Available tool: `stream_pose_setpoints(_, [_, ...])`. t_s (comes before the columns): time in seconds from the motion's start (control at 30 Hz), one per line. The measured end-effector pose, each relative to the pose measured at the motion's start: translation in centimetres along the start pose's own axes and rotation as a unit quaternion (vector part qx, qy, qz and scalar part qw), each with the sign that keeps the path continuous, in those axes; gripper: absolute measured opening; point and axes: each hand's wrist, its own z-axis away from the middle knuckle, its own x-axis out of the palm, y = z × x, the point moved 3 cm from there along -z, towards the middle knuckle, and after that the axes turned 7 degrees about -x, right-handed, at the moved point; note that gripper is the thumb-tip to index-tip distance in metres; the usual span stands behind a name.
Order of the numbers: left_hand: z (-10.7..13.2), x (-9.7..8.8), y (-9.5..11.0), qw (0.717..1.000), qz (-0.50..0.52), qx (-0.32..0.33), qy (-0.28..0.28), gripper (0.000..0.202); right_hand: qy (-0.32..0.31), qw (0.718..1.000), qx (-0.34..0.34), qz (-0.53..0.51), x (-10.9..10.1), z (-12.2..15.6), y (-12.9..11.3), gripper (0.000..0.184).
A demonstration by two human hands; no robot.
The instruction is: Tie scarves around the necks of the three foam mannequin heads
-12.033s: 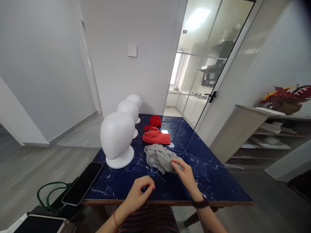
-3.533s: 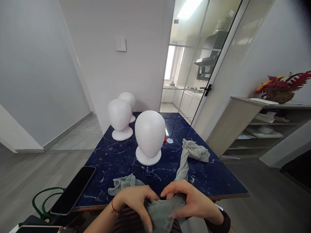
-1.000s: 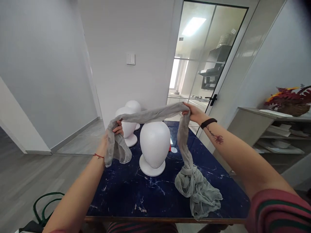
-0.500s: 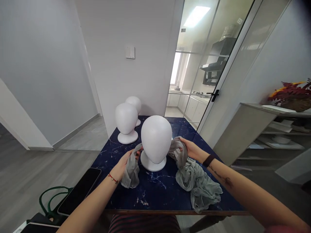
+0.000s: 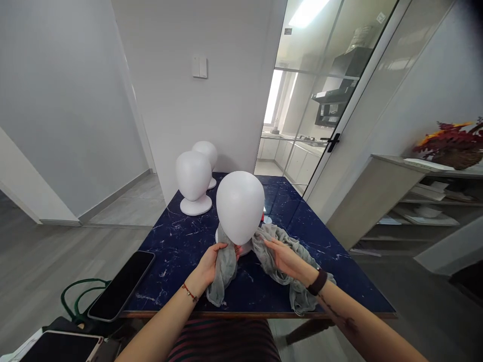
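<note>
Scarf (image 5: 279,236), gripped by left hand (image 5: 210,261), under right hand (image 5: 287,259), reaches table (image 5: 177,246) edge.

Grips one end of the grey gauzy scarf (image 5: 269,234) with the left hand (image 5: 212,261), just left of the near white foam mannequin head (image 5: 240,206); holds the other length with the right hand (image 5: 285,257), just right of it.

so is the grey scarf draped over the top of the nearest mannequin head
No, the grey scarf runs low around the neck of the nearest mannequin head, and its dome is bare.
</note>
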Motion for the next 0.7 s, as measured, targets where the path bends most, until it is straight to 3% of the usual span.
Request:
stream_pose_setpoints(0.1, [-1.1,-0.4,-0.3,1.000,0.016,-0.005,-0.002,0.035,-0.025,0.999,-0.029,-0.007,1.7,0.1,1.2,0.045])
stream_pose_setpoints(0.23, [-1.9,-0.8,-0.7,0.999,0.013,-0.016,0.046,0.032,-0.024,0.999,-0.040,-0.015,3.3,0.6,2.3,0.049])
stream_pose_setpoints(0.43, [-2.4,-0.9,-1.6,0.997,0.020,-0.017,0.068,0.034,0.006,0.999,-0.033,-0.037,4.0,2.4,3.4,0.050])
stream_pose_setpoints(0.57, [-2.6,-1.0,-1.9,0.998,0.020,0.000,0.067,0.041,0.016,0.998,-0.022,0.058,3.1,4.6,3.8,0.059])
stream_pose_setpoints(0.7, [-2.6,-0.8,-2.0,0.998,0.027,0.011,0.058,0.045,0.026,0.972,0.011,0.232,1.6,6.8,4.2,0.079])
